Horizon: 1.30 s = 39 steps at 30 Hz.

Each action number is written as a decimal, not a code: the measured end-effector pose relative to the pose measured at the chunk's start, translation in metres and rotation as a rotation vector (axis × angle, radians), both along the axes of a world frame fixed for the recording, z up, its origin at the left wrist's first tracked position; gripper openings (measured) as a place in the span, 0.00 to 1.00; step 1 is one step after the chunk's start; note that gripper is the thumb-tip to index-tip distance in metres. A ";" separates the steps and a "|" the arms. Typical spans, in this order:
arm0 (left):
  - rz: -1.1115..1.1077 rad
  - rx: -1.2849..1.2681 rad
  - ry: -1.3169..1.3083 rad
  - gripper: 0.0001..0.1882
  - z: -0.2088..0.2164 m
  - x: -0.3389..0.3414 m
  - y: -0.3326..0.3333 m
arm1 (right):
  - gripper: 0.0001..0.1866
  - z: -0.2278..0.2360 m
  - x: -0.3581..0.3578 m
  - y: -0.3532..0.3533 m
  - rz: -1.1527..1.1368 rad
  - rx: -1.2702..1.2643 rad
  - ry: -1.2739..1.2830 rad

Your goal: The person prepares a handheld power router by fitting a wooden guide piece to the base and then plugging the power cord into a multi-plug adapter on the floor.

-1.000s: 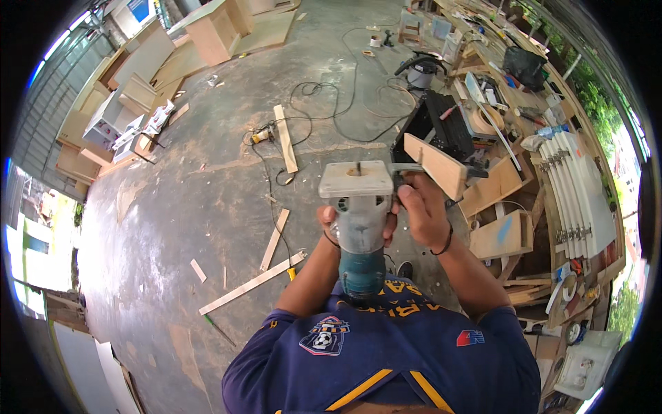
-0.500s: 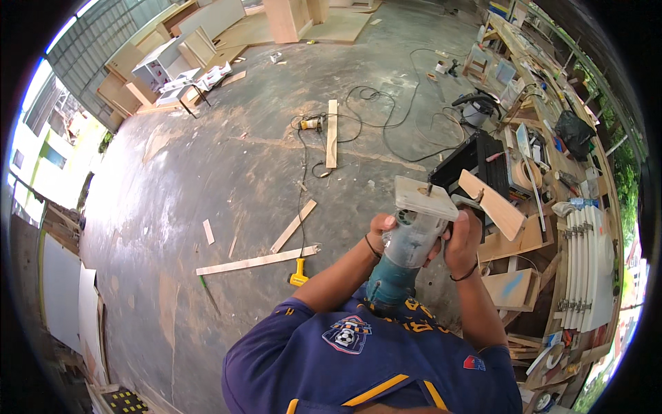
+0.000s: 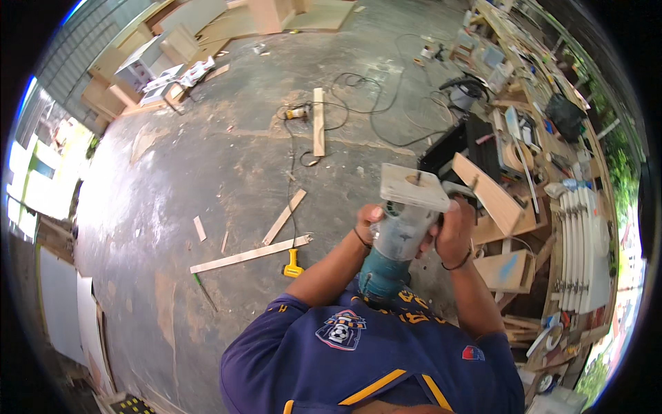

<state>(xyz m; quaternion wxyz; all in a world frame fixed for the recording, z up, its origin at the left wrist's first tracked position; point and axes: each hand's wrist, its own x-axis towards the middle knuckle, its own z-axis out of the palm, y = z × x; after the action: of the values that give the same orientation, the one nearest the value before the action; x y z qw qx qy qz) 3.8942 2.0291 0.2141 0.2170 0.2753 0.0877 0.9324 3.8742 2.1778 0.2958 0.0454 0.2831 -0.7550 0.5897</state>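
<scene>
In front of my chest I hold a trim router (image 3: 386,265) with a teal body. It is upside down, its clear plastic base (image 3: 414,188) facing up and a bit poking through the hole. My left hand (image 3: 369,224) is closed on the left side of the base housing. On the right side, my right hand (image 3: 454,231) wraps around the same router, its fingers partly hidden behind the housing. A grey curved metal part (image 3: 458,188) shows beside the right hand; I cannot tell whether it is held.
A wooden board (image 3: 488,193) and a black case (image 3: 460,145) lie right of the router, by a cluttered workbench (image 3: 545,148). Wood strips (image 3: 252,254), a yellow tool (image 3: 293,263) and a corded power tool (image 3: 296,113) lie on the concrete floor. Cabinet parts (image 3: 269,15) stand at the back.
The view has shifted slightly, so the floor things sit a little further left and up. The router stays in both hands, almost unchanged in pose.
</scene>
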 end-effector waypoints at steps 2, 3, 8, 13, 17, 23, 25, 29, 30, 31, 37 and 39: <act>0.008 0.007 -0.038 0.52 -0.006 0.002 -0.003 | 0.24 0.001 0.000 -0.002 0.132 -0.087 -0.258; 0.005 0.007 -0.041 0.52 -0.007 0.002 -0.004 | 0.23 0.002 0.000 -0.002 0.196 -0.138 -0.381; -0.033 0.053 -0.025 0.52 -0.008 -0.003 -0.001 | 0.22 0.001 -0.003 0.004 0.342 -0.261 -0.506; -0.005 -0.060 -0.028 0.51 0.006 0.004 -0.003 | 0.23 0.002 0.003 0.009 0.339 -0.242 -0.432; 0.201 -0.548 -0.168 0.51 0.029 0.014 -0.009 | 0.18 -0.035 -0.014 0.022 -0.051 -0.039 0.076; 0.315 -0.734 -0.035 0.47 0.032 0.025 -0.010 | 0.14 -0.045 -0.013 0.022 -0.193 -0.007 0.267; 0.384 -0.769 -0.077 0.46 0.032 0.027 -0.009 | 0.16 -0.033 -0.012 0.013 -0.179 -0.185 0.109; 0.446 -0.733 -0.150 0.45 0.024 0.025 -0.011 | 0.15 -0.020 -0.014 0.011 -0.009 -0.345 -0.424; 0.452 -0.749 -0.110 0.45 0.020 0.021 -0.012 | 0.15 -0.020 -0.015 0.010 -0.004 -0.346 -0.451; 0.450 -0.741 -0.102 0.45 0.021 0.020 -0.013 | 0.15 -0.021 -0.017 0.009 0.000 -0.391 -0.383; 0.358 -0.616 -0.077 0.45 0.027 0.015 -0.006 | 0.16 -0.028 -0.020 0.008 -0.100 -0.128 0.219; 0.396 -0.615 -0.105 0.45 0.027 0.018 -0.001 | 0.17 -0.017 -0.017 0.002 -0.104 -0.164 0.210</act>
<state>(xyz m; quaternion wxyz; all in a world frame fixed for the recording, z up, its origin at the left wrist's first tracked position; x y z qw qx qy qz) 3.9127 2.0276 0.2409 0.1093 0.1268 0.4042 0.8992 3.8569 2.1799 0.2784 0.1777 0.2992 -0.7091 0.6133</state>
